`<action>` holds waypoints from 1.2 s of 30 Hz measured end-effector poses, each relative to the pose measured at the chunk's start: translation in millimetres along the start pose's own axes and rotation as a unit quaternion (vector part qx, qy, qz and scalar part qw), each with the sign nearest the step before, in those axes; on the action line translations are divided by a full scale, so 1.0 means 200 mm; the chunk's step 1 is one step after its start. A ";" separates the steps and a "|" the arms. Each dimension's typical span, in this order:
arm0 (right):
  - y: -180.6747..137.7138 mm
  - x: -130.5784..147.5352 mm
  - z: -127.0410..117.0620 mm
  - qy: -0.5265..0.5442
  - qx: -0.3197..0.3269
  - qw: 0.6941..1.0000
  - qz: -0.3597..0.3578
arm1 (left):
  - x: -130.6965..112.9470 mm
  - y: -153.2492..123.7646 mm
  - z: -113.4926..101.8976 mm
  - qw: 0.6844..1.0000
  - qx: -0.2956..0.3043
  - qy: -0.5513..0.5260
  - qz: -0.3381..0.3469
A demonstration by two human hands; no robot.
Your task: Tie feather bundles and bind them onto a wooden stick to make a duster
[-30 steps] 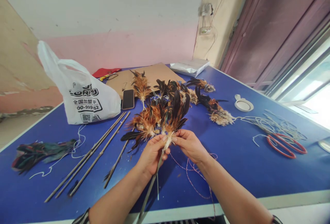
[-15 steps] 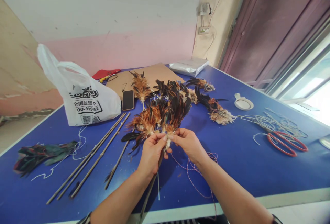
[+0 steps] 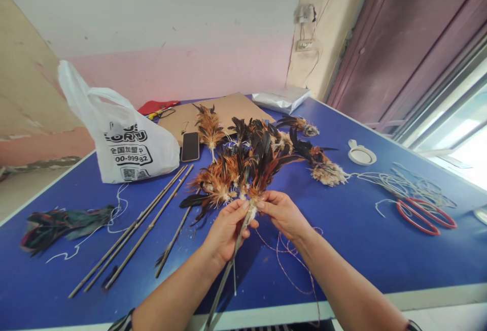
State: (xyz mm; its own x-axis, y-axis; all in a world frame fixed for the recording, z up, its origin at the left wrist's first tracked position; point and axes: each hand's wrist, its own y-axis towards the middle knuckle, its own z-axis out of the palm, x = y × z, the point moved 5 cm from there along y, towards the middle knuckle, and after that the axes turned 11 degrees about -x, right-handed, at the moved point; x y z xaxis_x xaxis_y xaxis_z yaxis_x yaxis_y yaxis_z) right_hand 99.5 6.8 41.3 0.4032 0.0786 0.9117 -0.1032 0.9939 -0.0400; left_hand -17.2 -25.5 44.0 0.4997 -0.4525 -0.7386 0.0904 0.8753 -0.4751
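My left hand point(image 3: 229, 227) is closed around the top of a thin stick point(image 3: 225, 285) near the table's front edge. From the stick's upper end fans a bunch of black and brown feathers point(image 3: 262, 168). With thumb and fingers, my right hand point(image 3: 283, 215) pinches the whitish feather bases from the other side. Pink string point(image 3: 283, 265) trails over the table below my right hand. Right behind the held bunch lies a pile of loose orange-brown feathers point(image 3: 216, 178), which partly overlaps it in view. Where the fingertips meet, small details are hidden.
On the blue table point(image 3: 342, 250) lie several sticks point(image 3: 148, 229), a dark feather bundle point(image 3: 68, 224), a white plastic bag point(image 3: 133, 143) and a phone point(image 3: 190, 146). To the right are red-handled scissors point(image 3: 426, 217), white cord point(image 3: 403, 184), a tape roll point(image 3: 361, 154) and feather bundles point(image 3: 327, 171).
The feathers at the stick's tip now spread wider, with some leaning to the right. My hands keep their pinch and have shifted slightly; the view has moved a little.
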 end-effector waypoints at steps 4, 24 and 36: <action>0.00 0.03 -0.01 -0.055 -0.023 0.998 -0.021 | -0.01 0.01 0.00 1.000 0.007 -0.020 -0.012; -0.03 0.09 0.02 -0.128 -0.059 0.989 -0.033 | -0.07 -0.07 0.03 0.990 -0.022 0.024 0.134; -0.04 0.11 -0.04 -0.140 -0.052 0.988 -0.036 | -0.02 -0.08 0.05 0.989 -0.003 0.075 0.128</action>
State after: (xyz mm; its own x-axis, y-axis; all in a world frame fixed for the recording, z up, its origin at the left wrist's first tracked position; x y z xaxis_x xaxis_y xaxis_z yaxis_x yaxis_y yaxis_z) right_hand 116.4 1.2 57.5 0.1365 -0.0025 0.9906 0.0167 0.9999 0.0002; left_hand -11.4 -35.6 60.1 0.3716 -0.2367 -0.8977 -0.0281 0.9636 -0.2657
